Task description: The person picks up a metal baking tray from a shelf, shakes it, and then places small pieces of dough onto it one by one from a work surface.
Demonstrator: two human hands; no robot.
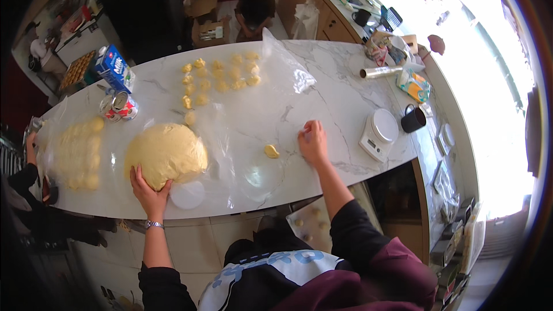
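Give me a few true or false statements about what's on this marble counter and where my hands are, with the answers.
1. The left hand rests on the big dough mound. True.
2. The right hand grips the black mug. False: it lies flat on the counter, apart from the mug.
3. A kitchen scale stands beside the mug. True.
4. The small dough piece sits on the scale. False: it lies on the counter, left of the right hand.

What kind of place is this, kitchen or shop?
Probably a bakery or food-prep kitchen. A marble counter carries a big dough mound under the left hand, rows of small dough pieces on plastic sheet, and a white kitchen scale. The right hand rests on the counter.
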